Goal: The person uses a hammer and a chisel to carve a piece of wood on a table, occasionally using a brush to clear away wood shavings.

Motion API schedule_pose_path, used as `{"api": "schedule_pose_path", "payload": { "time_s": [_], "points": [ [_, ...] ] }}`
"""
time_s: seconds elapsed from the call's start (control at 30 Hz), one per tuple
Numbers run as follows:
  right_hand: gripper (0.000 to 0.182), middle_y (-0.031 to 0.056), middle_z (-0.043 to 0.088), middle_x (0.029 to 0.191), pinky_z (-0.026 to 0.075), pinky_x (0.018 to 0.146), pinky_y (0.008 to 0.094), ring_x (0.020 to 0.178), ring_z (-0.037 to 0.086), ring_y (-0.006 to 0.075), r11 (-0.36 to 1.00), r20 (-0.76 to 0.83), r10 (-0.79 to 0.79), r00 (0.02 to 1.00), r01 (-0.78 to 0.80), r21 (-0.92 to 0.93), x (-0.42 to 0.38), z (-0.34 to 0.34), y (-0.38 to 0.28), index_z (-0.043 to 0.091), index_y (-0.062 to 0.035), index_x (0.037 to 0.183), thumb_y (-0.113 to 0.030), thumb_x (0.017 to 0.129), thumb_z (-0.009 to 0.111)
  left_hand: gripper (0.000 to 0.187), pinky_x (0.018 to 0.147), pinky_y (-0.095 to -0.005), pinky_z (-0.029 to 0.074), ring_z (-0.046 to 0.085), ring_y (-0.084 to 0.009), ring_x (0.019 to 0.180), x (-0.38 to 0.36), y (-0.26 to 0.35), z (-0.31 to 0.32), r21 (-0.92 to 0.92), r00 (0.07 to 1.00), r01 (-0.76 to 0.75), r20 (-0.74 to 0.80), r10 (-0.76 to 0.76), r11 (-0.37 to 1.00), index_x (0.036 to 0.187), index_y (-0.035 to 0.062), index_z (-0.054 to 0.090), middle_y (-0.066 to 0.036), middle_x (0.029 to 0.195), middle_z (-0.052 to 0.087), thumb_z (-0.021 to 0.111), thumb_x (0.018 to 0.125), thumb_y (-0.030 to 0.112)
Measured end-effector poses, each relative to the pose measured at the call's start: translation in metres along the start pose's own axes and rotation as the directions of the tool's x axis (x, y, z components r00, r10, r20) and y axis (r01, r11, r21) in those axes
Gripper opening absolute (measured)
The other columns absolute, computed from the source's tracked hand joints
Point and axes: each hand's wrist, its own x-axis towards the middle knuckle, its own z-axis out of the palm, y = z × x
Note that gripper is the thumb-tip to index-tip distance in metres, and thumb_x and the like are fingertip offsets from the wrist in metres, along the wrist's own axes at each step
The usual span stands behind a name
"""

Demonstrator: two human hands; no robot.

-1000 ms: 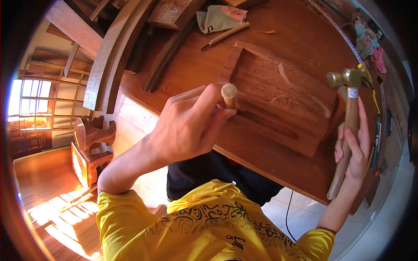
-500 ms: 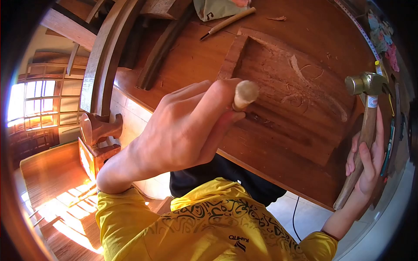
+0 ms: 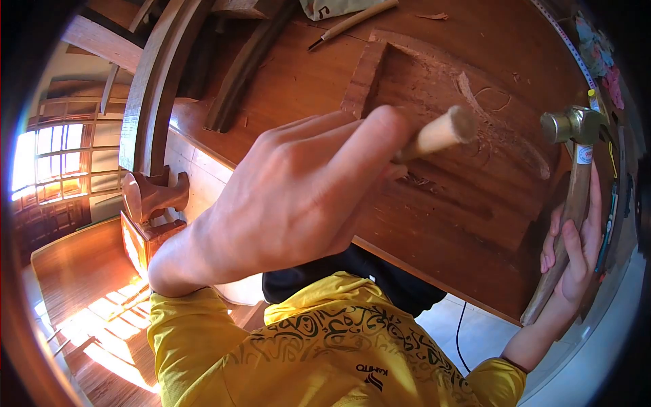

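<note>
My left hand [image 3: 298, 183] is closed around a chisel [image 3: 441, 134] over the near left part of a carved wooden panel [image 3: 468, 197]. Only the pale round handle shows, its butt end tilted up to the right; my fist hides the blade. On the right, my right hand [image 3: 576, 251] grips a claw hammer [image 3: 578, 173] by its wooden handle, the metal head up and beside the panel's right side. The panel has a raised rim and a curved leaf-like relief, with wood shavings on it.
Another wooden-handled carving tool [image 3: 352, 24] lies on the table [image 3: 305, 74] behind the panel, near a pale cloth bag [image 3: 332, 8]. Dark wooden lengths [image 3: 247, 64] lie at the left. A measuring tape [image 3: 566, 44] runs along the far right.
The chisel handle has swung from pointing nearly at me to leaning right, and my left hand has shifted slightly right. My right hand still holds the hammer in nearly the same place.
</note>
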Motion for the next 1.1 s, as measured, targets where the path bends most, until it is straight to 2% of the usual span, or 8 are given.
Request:
{"api": "schedule_pose_path", "payload": {
  "time_s": [0.27,0.47,0.7,0.8,0.87,0.93,1.0,1.1],
  "points": [
    [0.081,0.0055,0.055,0.081,0.044,0.041,0.0195,0.047,0.049,0.0063,1.000,0.032,-0.001,0.999,0.001,-0.004,0.002,-0.003,0.002,0.017,-0.0105,0.170,-0.027,0.103,0.060,0.021,0.079,-0.0358,0.059,0.073,-0.0251,0.086,-0.016,-0.015,0.016,-0.079,0.989,-0.076,-0.135,0.065,0.994,0.121,-0.0043,0.051,-0.017,0.099,0.073,0.057,0.101,-0.006],
    [0.084,0.0058,0.056,0.080,0.045,0.042,0.0192,0.047,0.050,0.0062,1.000,0.067,-0.001,0.998,0.001,-0.004,0.000,-0.007,0.006,0.015,-0.0085,0.170,-0.027,0.102,0.060,0.021,0.090,-0.0323,0.054,0.072,-0.0235,0.094,-0.031,-0.016,0.033,-0.463,0.907,0.185,-0.259,-0.332,0.867,0.128,-0.0057,0.040,-0.023,0.099,0.074,0.043,0.109,0.002],
    [0.085,0.0060,0.057,0.081,0.045,0.042,0.0199,0.047,0.050,0.0061,0.999,0.085,0.026,0.996,-0.028,0.025,-0.002,-0.004,0.009,0.015,-0.0071,0.170,-0.027,0.101,0.061,0.022,0.097,-0.0394,0.052,0.071,-0.0246,0.099,-0.032,-0.014,0.043,-0.622,0.852,0.185,-0.284,-0.439,0.761,0.130,-0.0036,0.039,-0.023,0.101,0.074,0.042,0.112,0.009],
    [0.086,0.0062,0.058,0.081,0.045,0.043,0.0202,0.047,0.051,0.0063,0.999,0.081,0.029,0.996,-0.031,0.023,0.000,-0.006,0.005,0.015,-0.0071,0.170,-0.027,0.101,0.062,0.022,0.098,-0.0397,0.052,0.071,-0.0272,0.101,-0.030,-0.014,0.045,-0.631,0.858,0.129,-0.315,-0.405,0.765,0.129,-0.0023,0.037,-0.025,0.104,0.075,0.042,0.112,0.009],
    [0.086,0.0063,0.058,0.081,0.045,0.043,0.0203,0.047,0.051,0.0064,0.999,0.070,0.028,0.997,-0.029,0.015,0.000,-0.006,0.006,0.015,-0.0070,0.170,-0.027,0.101,0.062,0.021,0.099,-0.0403,0.051,0.070,-0.0272,0.101,-0.033,-0.016,0.049,-0.703,0.876,0.036,-0.319,-0.361,0.710,0.129,-0.0029,0.041,-0.022,0.108,0.074,0.044,0.108,-0.001],
    [0.086,0.0064,0.058,0.081,0.045,0.043,0.0202,0.047,0.051,0.0064,1.000,0.058,0.023,0.998,-0.024,0.006,-0.001,-0.006,0.005,0.015,-0.0070,0.170,-0.028,0.101,0.062,0.023,0.099,-0.0407,0.049,0.068,-0.0267,0.098,-0.034,-0.020,0.045,-0.624,0.920,0.003,-0.305,-0.247,0.781,0.127,-0.0022,0.044,-0.019,0.110,0.074,0.047,0.104,-0.007],
    [0.087,0.0063,0.058,0.081,0.045,0.043,0.0201,0.048,0.051,0.0064,1.000,0.056,0.024,0.998,-0.024,0.003,-0.001,-0.005,0.004,0.015,-0.0069,0.170,-0.028,0.101,0.063,0.025,0.097,-0.0408,0.047,0.066,-0.0257,0.092,-0.035,-0.033,0.032,-0.360,0.972,-0.013,-0.222,-0.072,0.933,0.123,-0.0002,0.048,-0.016,0.109,0.076,0.052,0.101,-0.009],
    [0.087,0.0063,0.058,0.080,0.045,0.043,0.0199,0.048,0.051,0.0065,1.000,0.056,0.023,0.998,-0.023,-0.003,0.000,-0.004,0.003,0.015,-0.0070,0.170,-0.028,0.101,0.063,0.028,0.093,-0.0405,0.045,0.063,-0.0265,0.086,-0.032,-0.041,0.023,-0.210,0.978,-0.133,-0.187,0.094,0.969,0.117,0.0018,0.053,-0.014,0.111,0.076,0.060,0.093,-0.010]
  ]
}}
